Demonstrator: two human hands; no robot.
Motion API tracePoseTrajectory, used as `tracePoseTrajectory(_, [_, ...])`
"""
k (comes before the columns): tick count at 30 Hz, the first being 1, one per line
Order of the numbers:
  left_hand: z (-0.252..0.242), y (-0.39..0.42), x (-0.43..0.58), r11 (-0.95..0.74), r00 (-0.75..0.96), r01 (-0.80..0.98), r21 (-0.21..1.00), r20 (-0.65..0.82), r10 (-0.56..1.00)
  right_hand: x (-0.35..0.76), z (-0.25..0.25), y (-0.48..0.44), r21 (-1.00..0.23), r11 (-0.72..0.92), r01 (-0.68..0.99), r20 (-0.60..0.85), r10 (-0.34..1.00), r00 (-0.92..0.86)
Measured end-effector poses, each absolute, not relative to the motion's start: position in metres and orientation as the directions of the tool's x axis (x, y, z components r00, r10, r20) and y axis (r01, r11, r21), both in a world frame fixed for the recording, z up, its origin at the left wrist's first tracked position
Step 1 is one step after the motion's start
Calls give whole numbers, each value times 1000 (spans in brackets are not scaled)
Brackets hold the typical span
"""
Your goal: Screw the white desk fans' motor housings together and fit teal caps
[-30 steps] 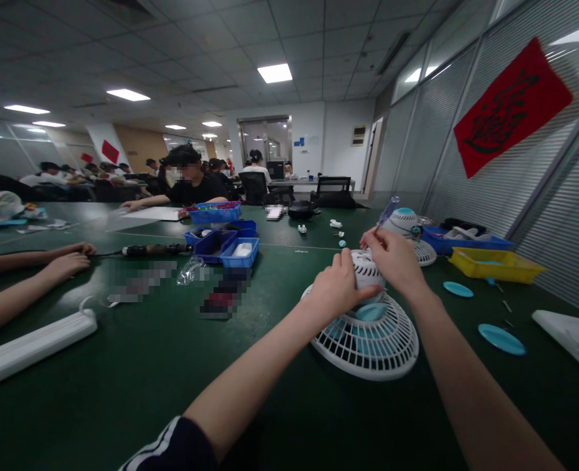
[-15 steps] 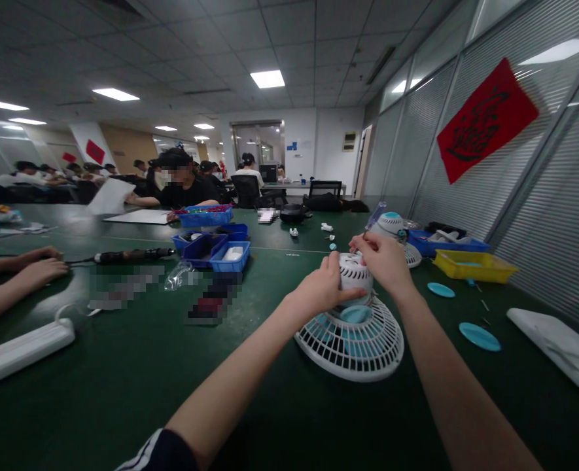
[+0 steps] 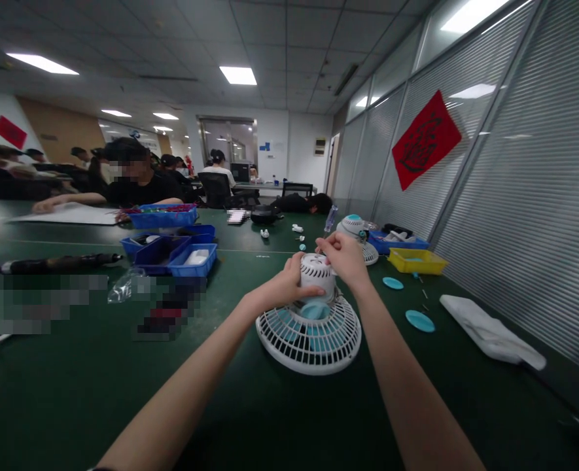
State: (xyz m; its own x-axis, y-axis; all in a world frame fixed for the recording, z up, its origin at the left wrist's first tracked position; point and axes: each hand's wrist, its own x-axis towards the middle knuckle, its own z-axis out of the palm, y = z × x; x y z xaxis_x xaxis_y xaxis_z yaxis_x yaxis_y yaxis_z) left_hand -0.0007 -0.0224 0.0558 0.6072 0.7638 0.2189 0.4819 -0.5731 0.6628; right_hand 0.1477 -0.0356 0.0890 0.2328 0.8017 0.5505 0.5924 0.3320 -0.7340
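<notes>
A small white fan (image 3: 309, 356) lies with its round grille down on the green table, pale blue blades showing through. Its slotted motor housing (image 3: 317, 278) points up. My left hand (image 3: 284, 281) is wrapped round the housing from the left, thumb across its front. At the housing's top, my right hand (image 3: 345, 258) has its fingers pinched together on a screwdriver, whose clear purple handle (image 3: 331, 219) rises above the fingers, slightly tilted. The fingers hide the screwdriver's tip.
A second fan (image 3: 352, 226) stands behind my right hand. Rightward are a yellow tray (image 3: 417, 261), a blue tray (image 3: 385, 246), blue discs (image 3: 420, 320) and a white wrapped item (image 3: 485, 330). Blue bins (image 3: 193, 260) and an electric screwdriver (image 3: 58, 263) lie left. A person (image 3: 142, 183) sits across.
The view has swung right, so things sit further left. The screwdriver handle stands more upright. Both hands stay on the fan; the person opposite has lowered a white sheet to the table.
</notes>
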Motion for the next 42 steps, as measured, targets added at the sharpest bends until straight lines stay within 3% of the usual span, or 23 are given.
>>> tracePoseTrajectory(14, [50,-17,0,-566,604,458,685,227,764,149,89,-35,-739,373,561,557,807,196])
tracePoseTrajectory(23, [49,-16,1,-548,594,468,694,213,776,147,88,-35,-679,338,651,602,764,232])
tracePoseTrajectory(30, [50,-18,1,-553,592,474,685,218,776,148,84,-30,-789,354,502,539,790,291])
tracePoseTrajectory(42, [50,-19,1,-569,598,459,683,237,766,150,86,-30,-810,368,457,521,809,272])
